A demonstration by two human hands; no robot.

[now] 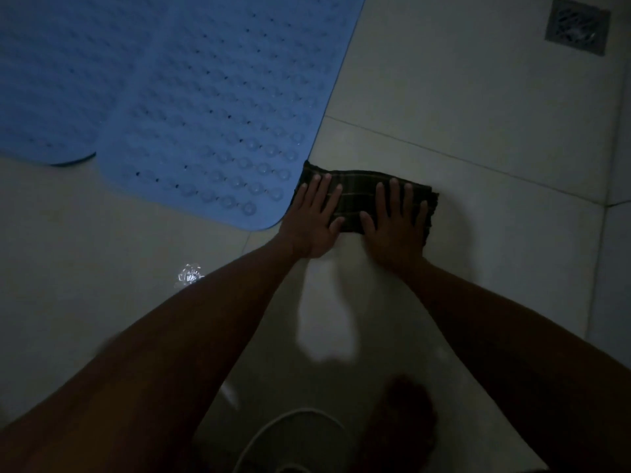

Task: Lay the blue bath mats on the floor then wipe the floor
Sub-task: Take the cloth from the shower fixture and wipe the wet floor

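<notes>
We see both hands flat on dark plaid cloth on tiled floor. Left hand open, fingers spread, pressing cloth's left end; right hand same on right end, nothing gripped. Cloth corner touches edge of nearer blue mat. Second blue mat lies flat beside it, left. Drain grate far corner, well apart.
</notes>
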